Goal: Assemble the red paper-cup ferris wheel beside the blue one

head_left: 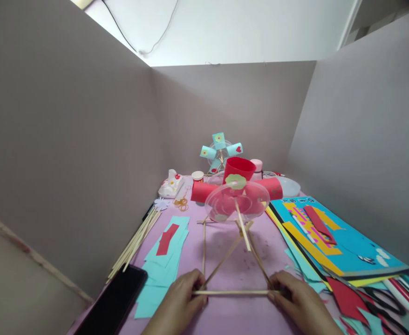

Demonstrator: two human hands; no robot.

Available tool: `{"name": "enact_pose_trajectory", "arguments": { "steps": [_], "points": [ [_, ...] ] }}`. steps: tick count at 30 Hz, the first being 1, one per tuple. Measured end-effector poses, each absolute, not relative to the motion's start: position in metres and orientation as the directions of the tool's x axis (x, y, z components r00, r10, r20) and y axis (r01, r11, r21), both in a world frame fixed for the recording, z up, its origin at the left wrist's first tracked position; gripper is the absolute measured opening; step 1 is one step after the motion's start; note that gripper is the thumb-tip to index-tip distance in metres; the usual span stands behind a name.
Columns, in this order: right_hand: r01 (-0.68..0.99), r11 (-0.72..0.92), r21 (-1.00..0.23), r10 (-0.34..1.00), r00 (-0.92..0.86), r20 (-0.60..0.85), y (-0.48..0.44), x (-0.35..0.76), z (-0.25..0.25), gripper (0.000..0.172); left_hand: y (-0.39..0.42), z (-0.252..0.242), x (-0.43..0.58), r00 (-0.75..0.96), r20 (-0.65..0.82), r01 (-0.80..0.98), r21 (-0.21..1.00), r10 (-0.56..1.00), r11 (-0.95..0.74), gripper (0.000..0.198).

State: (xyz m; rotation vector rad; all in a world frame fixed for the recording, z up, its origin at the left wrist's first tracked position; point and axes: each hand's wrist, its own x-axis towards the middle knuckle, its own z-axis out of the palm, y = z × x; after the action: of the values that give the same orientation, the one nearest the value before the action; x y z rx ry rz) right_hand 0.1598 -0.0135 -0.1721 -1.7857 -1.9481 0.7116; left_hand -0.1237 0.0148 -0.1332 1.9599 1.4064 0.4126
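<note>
Head view: your left hand (pixel 181 298) and right hand (pixel 295 300), fingers closed, pinch the stick frame's (pixel 232 292) near base ends; clear plastic disc (pixel 237 201) already on top, teal paper strips (pixel 162 267) unused left.

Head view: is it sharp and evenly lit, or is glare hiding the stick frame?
Head view: wide-angle, so the grey partition walls lean outward; the ceiling strip is nearly washed out; the stick frame reads sharp; the clear plastic disc shows faint sheen, no hard glare.

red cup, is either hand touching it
No, the left hand and right hand pinch the ends of the bottom stick, and the red cup stands well behind them.
</note>
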Motion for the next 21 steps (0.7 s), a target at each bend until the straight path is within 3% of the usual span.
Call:
{"name": "enact_pose_trajectory", "arguments": {
  "steps": [8, 21],
  "points": [
    [0.788, 0.055, -0.613, 0.995, -0.095, -0.032, -0.012, 0.159, -0.172, 0.008, 0.012, -0.139, -0.113, 0.300, -0.065, 0.792, 0.574, 0.952, -0.210, 0.014],
    [0.822, 0.068, -0.566, 0.994, -0.103, -0.030, -0.007, 0.155, -0.169, 0.005, 0.017, -0.142, -0.106, 0.308, -0.110, 0.870, 0.435, 0.945, -0.232, 0.028]
  ]
}}
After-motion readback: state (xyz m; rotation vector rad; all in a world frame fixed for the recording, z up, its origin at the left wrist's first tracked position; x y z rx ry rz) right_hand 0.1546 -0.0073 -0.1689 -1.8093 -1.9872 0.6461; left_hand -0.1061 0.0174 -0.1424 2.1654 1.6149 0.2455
